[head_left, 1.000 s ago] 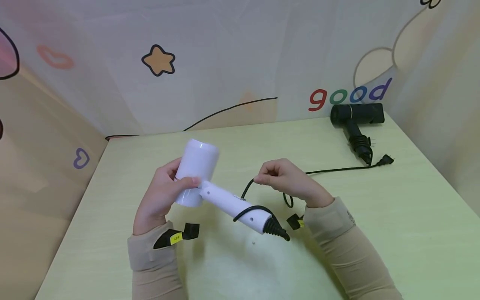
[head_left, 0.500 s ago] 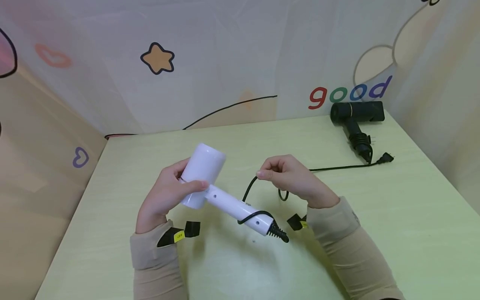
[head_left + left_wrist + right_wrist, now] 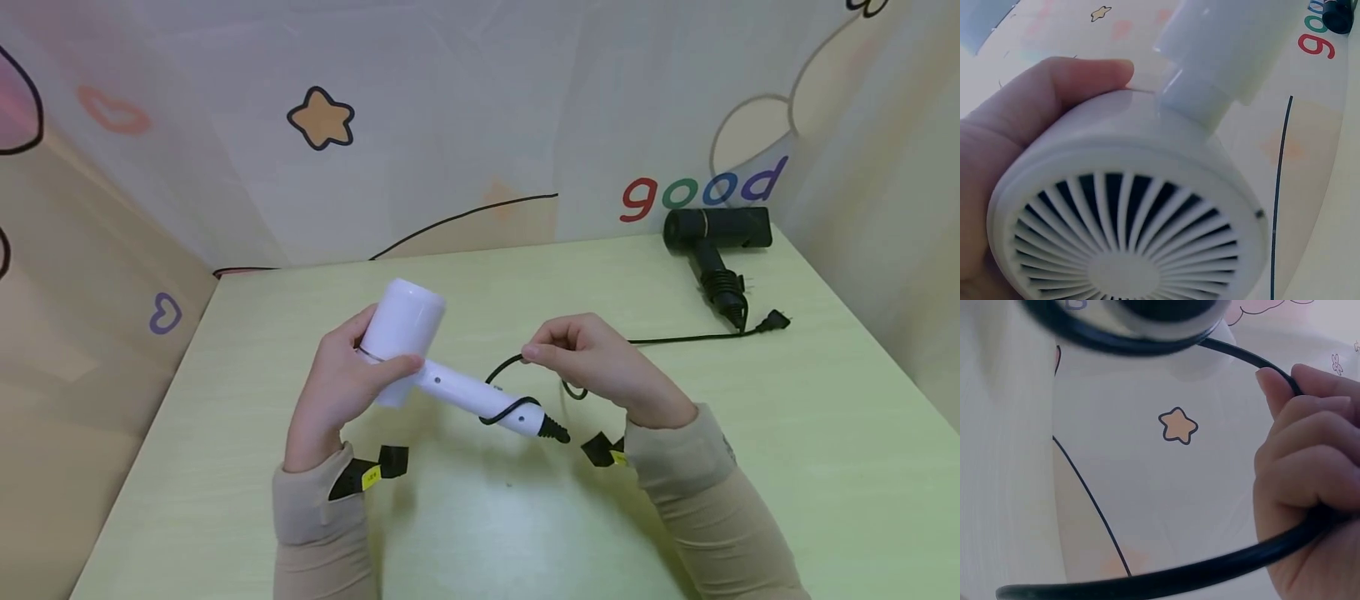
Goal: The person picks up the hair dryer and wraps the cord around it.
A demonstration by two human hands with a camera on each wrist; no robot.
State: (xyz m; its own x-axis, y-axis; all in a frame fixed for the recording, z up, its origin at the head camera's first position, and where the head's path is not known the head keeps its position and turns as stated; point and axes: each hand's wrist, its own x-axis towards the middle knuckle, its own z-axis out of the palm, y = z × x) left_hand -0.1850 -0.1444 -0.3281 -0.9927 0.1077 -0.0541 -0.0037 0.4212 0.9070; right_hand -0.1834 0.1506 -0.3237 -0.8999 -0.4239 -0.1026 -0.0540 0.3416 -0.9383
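Note:
A white hair dryer [image 3: 405, 321] is held above the table by my left hand [image 3: 341, 387], which grips its barrel with the thumb near the handle joint. Its handle [image 3: 472, 393] slants down to the right, with the black power cord [image 3: 512, 410] looped around its lower end. In the left wrist view the slatted rear grille [image 3: 1125, 237] faces the camera. To the right, my right hand [image 3: 592, 358] pinches the cord between thumb and fingertips. The right wrist view shows the cord [image 3: 1210, 570] also running out from under the curled fingers [image 3: 1310, 469].
A black hair dryer [image 3: 720, 229] lies at the table's back right corner, a cord wound around its handle. A plug [image 3: 772, 321] lies in front of it, on a cord leading toward my right hand. A printed curtain [image 3: 465, 125] stands behind the table [image 3: 487, 542].
The white dryer's handle end has risen, so it lies flatter. My right hand, still pinching the cord, has shifted slightly right. The left hand has also moved a little to the right.

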